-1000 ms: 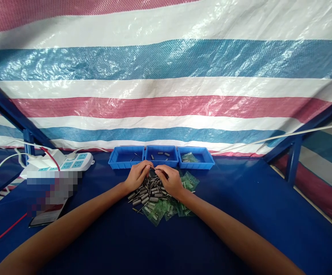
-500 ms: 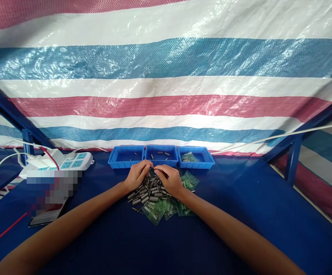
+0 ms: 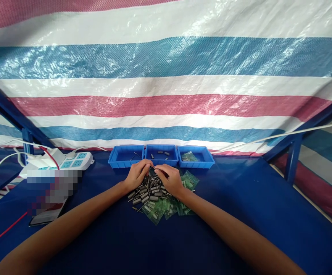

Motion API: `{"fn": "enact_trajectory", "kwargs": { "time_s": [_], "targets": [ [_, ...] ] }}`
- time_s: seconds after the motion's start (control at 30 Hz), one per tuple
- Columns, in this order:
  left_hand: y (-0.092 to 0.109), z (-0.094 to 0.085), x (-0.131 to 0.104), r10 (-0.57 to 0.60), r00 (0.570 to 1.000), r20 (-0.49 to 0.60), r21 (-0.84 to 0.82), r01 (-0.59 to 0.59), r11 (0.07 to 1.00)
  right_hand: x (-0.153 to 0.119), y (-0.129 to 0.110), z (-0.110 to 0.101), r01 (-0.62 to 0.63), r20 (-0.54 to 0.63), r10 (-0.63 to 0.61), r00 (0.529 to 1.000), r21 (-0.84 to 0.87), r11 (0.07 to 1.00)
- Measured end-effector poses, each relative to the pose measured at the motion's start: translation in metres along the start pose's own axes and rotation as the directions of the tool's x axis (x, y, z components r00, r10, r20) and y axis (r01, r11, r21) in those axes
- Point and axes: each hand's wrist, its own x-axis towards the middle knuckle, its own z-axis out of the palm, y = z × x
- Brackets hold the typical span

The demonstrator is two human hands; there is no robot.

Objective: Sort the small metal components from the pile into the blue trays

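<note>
My left hand point(image 3: 137, 175) and my right hand point(image 3: 170, 179) meet over a pile of small metal parts point(image 3: 147, 191). Their fingertips pinch a thin, dark, pin-like piece point(image 3: 152, 167) between them; most of it is hidden by the fingers. The pile mixes thin metal pins with short grey cylinders. Small greenish clear plastic bags point(image 3: 157, 210), with metal parts inside, lie against the near and right sides of the pile. More such bags point(image 3: 189, 180) show beyond my right wrist.
Three blue trays stand behind my hands: the left tray point(image 3: 126, 165) holds thin pins, the middle tray point(image 3: 174, 162) several grey cylinders, the right tray point(image 3: 197, 165) a greenish bag. A white power strip point(image 3: 80, 162) with cables and a dark flat device point(image 3: 47, 217) lie left. A striped tarp point(image 3: 166, 88) hangs behind.
</note>
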Motion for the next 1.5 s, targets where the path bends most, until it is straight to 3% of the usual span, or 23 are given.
{"fn": "enact_trajectory", "kwargs": {
  "time_s": [1.5],
  "targets": [
    [-0.0048, -0.001, -0.0004, 0.081, 0.997, 0.008, -0.025, -0.081, 0.996, -0.0025, 0.0024, 0.0016, -0.102, -0.021, 0.101, 0.995, -0.042, 0.994]
  ]
}}
